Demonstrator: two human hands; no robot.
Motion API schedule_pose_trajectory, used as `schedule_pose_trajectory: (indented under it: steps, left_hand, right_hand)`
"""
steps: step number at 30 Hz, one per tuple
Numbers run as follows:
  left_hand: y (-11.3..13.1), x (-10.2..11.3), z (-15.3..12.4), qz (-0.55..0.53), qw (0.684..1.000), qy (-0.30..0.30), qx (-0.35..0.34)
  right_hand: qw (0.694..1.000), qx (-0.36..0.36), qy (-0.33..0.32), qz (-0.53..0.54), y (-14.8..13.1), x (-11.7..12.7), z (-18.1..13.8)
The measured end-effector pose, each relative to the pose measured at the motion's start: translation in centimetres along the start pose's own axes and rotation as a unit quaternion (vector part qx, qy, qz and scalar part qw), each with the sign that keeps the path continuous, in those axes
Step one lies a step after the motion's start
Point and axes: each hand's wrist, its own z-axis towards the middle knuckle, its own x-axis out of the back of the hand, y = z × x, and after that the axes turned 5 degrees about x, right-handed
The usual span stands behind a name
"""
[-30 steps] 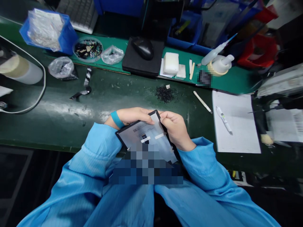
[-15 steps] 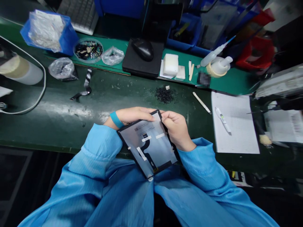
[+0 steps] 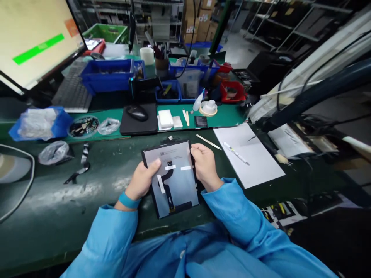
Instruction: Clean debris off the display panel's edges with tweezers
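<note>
I hold a grey display panel [image 3: 174, 189] with a black border over the near part of the green bench. A black flex cable runs down its back, fixed with white tape strips. My left hand [image 3: 143, 179] grips the panel's left edge, thumb lying on its face. My right hand [image 3: 205, 166] is closed on the right edge near the top. Both sleeves are light blue.
A mouse on a black pad [image 3: 138, 116], white foam blocks [image 3: 165, 117] and a tape roll [image 3: 208, 109] sit behind the panel. Paper with a pen [image 3: 246, 154] lies to the right. Blue bins [image 3: 107, 73], a keyboard [image 3: 72, 90] and a monitor [image 3: 31, 38] stand at the back left.
The view has tilted up, showing the monitor and shelves. The panel has turned more upright in my hands, and my left hand has shifted from its top edge to its left edge.
</note>
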Motion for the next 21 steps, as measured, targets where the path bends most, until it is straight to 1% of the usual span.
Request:
schedule_pose_trajectory:
  steps: [2,6,11,16,21]
  left_hand:
    - [-0.07,-0.26,-0.14,0.013,1.0,0.019,-0.013]
    - [0.22,0.06,-0.24,0.029,0.999,0.024,-0.022]
    - [0.07,0.52,-0.24,0.044,0.999,0.013,-0.022]
    - [0.22,0.41,-0.35,0.06,0.998,0.02,-0.024]
    - [0.25,0.45,-0.38,0.062,0.997,0.019,-0.03]
  right_hand:
    - [1.0,0.004,-0.016,-0.012,-0.07,0.16,-0.01]
    - [0.999,0.014,-0.045,-0.017,0.0,0.48,-0.08]
    - [0.998,0.027,-0.044,-0.026,0.03,0.74,-0.04]
    - [0.998,0.017,-0.049,-0.023,-0.18,0.75,-0.09]
    - [0.998,0.028,-0.044,-0.023,-0.43,0.67,-0.15]
